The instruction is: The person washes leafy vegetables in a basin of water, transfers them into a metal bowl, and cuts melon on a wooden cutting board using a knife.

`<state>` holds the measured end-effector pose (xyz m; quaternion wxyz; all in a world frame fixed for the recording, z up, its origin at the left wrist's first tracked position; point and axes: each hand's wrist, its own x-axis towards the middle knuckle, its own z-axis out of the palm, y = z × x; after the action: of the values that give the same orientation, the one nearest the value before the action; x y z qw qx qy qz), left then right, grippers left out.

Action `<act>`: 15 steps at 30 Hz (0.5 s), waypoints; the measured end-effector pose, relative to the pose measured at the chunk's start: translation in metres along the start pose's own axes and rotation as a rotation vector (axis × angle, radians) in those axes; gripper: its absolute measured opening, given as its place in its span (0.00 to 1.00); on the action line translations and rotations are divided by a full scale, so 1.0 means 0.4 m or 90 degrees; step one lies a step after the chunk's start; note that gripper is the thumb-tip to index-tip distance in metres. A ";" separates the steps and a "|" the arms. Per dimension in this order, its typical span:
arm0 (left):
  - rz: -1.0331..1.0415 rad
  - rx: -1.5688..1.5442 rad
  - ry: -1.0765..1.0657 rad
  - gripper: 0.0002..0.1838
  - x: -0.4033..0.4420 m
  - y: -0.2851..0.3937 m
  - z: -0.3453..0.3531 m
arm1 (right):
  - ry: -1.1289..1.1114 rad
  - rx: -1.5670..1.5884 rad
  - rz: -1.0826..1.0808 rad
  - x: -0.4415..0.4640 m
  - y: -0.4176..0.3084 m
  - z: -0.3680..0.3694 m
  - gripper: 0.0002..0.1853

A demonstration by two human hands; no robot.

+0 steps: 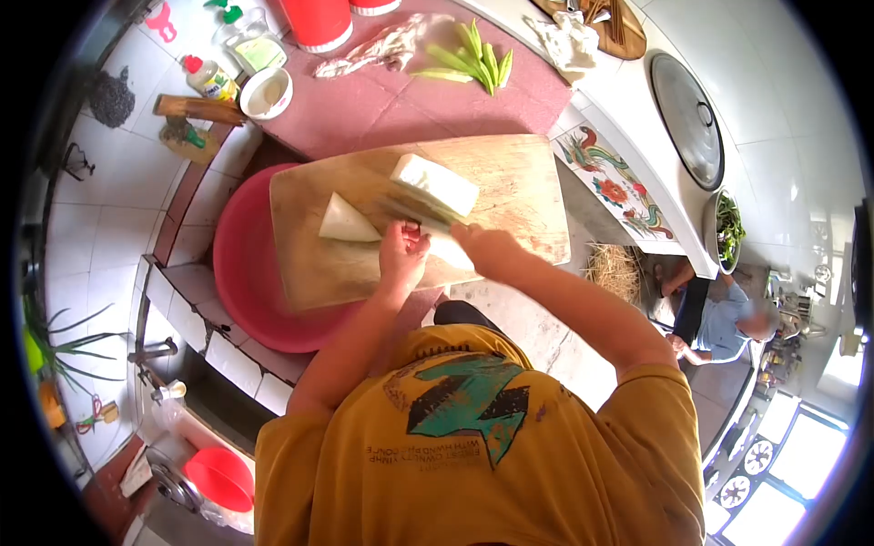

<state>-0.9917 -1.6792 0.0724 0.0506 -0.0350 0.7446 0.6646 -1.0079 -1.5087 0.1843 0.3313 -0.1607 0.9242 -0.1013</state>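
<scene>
A wooden cutting board (519, 196) lies beneath both hands. My right hand (494, 252) is closed around a knife (419, 202), whose blade points left across the board and is partly blurred. Beside the blade, my left hand (403, 257) has its fingers curled against a pale cut piece of vegetable (450, 251), which is overexposed and partly hidden. Beyond the knife lies a large white vegetable block (435, 184). To the left of my left hand rests a white wedge-shaped piece (346, 221). The kind of vegetable is unclear.
A pink basin (238, 246) sits partly under the board's left side. Green pods (473, 62) and a crumpled cloth (387, 45) lie on the red-tiled counter (364, 109), near a white bowl (267, 93). At right, a person (724, 323) sits in the background.
</scene>
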 end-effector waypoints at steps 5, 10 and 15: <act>-0.066 0.035 0.003 0.13 0.007 0.005 -0.004 | 0.079 0.121 0.001 -0.039 0.081 -0.048 0.21; -0.028 0.059 -0.027 0.15 0.009 0.030 -0.008 | 0.092 0.062 -0.068 -0.140 0.056 -0.044 0.22; 0.002 0.017 -0.038 0.15 0.005 -0.015 -0.002 | 0.034 0.072 -0.084 -0.154 0.052 -0.006 0.20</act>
<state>-0.9930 -1.6805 0.0661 0.0726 -0.0132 0.7517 0.6554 -0.9693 -1.4667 0.2155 0.3078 -0.1998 0.9129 -0.1789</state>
